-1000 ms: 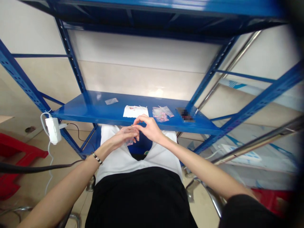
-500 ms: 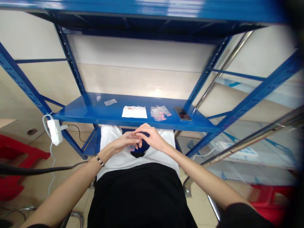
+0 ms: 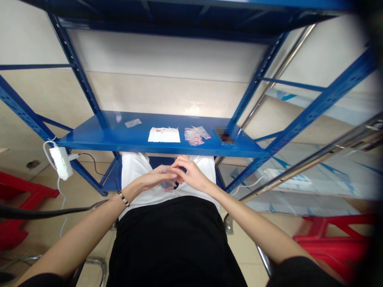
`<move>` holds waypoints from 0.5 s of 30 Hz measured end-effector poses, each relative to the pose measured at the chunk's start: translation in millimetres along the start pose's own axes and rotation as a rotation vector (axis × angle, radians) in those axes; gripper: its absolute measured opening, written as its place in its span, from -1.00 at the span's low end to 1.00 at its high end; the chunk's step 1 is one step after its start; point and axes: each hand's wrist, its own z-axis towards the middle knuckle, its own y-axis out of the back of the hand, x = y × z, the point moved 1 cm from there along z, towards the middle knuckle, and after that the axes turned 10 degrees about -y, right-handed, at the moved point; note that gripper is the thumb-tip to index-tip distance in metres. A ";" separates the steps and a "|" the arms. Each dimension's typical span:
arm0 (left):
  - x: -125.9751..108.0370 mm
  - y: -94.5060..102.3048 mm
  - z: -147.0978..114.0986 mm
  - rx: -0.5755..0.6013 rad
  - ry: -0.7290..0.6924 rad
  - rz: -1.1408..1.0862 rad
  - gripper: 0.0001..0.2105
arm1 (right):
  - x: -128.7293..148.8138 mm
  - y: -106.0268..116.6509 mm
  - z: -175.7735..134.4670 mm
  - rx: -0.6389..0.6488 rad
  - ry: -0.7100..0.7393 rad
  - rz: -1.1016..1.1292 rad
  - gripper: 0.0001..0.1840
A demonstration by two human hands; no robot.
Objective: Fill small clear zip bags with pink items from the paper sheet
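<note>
While the blue shelf (image 3: 119, 137) stands in front, both hands have sunk from its edge to the lap since 1 second ago, so the work stays with 1 small clear bag (image 3: 168, 184). Left hand (image 3: 155, 178) and right hand (image 3: 191, 175) meet, fingertips pinching it. On the shelf lie 1 white sheet (image 3: 164, 135), 1 heap of bags (image 3: 196, 135), and 1 lone bag (image 3: 133, 123).
</note>
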 end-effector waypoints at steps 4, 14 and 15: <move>7.2 10.8 2.7 -0.070 0.000 0.119 -0.56 | -10.9 -2.4 0.4 -0.068 -0.041 -0.051 -0.82; 17.2 20.0 5.3 -0.085 0.067 0.211 -0.52 | -28.0 -5.5 4.2 -0.197 -0.072 0.039 -0.79; 18.5 20.4 6.6 -0.103 0.056 0.217 -0.53 | -31.4 -7.9 4.1 -0.214 -0.084 0.053 -0.80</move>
